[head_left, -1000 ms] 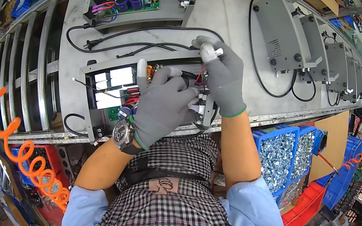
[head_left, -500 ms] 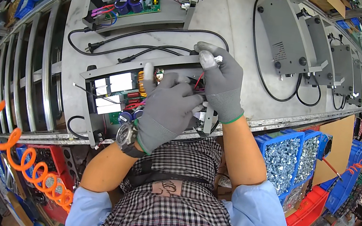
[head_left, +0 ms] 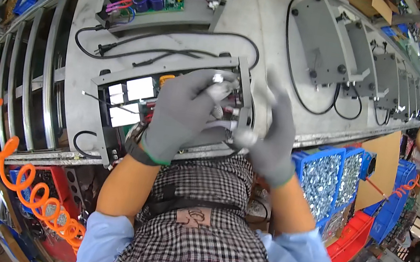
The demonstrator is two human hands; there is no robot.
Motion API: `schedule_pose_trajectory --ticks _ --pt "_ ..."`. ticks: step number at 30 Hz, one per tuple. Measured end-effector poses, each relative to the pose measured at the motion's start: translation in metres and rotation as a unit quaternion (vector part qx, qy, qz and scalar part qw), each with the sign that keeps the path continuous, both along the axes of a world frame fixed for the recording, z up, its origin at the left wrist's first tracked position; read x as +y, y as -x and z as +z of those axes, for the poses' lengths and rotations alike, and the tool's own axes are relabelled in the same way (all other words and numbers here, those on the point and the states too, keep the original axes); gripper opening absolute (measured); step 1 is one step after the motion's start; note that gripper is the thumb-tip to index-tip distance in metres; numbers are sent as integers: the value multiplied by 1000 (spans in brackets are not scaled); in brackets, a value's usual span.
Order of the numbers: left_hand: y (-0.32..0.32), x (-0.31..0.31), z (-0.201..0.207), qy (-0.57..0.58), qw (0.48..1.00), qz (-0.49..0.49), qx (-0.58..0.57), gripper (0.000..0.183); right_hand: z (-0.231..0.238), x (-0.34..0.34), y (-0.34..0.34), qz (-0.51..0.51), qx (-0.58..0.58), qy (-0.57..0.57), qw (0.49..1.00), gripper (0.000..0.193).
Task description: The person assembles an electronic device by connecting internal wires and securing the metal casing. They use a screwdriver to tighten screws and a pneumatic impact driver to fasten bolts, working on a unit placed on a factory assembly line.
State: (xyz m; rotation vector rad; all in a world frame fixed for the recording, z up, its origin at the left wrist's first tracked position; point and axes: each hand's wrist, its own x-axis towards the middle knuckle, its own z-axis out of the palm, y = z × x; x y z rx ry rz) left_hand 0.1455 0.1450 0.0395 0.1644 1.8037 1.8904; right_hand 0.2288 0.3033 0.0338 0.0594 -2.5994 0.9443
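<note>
My left hand [head_left: 179, 111], in a grey glove with pale fingertips, is over an open grey metal chassis [head_left: 161, 71] that holds electronics. Its fingers are bent together near the chassis's right end panel [head_left: 246, 101]; a small white bit shows at their tips, too unclear to name. My right hand [head_left: 276, 137], gloved alike and smeared by motion, is just right of that panel with thumb and fingers apart, seemingly holding nothing. Inside the chassis are white-topped blocks [head_left: 140, 88] and a copper coil, partly hidden by my left hand. A white ribbon cable [head_left: 219, 124] lies under my hands.
Behind stands a second open chassis [head_left: 197, 13] with a green circuit board, and a black power cord [head_left: 162, 54] lies between. Several grey housings [head_left: 318, 41] line the bench to the right. Blue bins of metal hardware [head_left: 319, 181] stand at front right. An orange coiled hose [head_left: 9, 152] hangs left.
My right hand has come off the chassis's far right corner, moving right and nearer me, its fingers spreading. My left hand has turned, its fingers now bent together near the right end.
</note>
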Motion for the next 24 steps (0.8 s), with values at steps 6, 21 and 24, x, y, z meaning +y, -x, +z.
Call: schedule_pose_trajectory --ticks 6,21,24 --pt "-5 -2 -16 -14 990 64 126 27 -29 -41 -10 -105 37 -237 965 31" --pt "-11 -25 -14 58 994 -44 86 20 -17 -18 21 41 -79 308 947 19" --pt "-13 -24 -25 12 994 -25 105 18 -20 -16 25 54 -108 285 951 38"
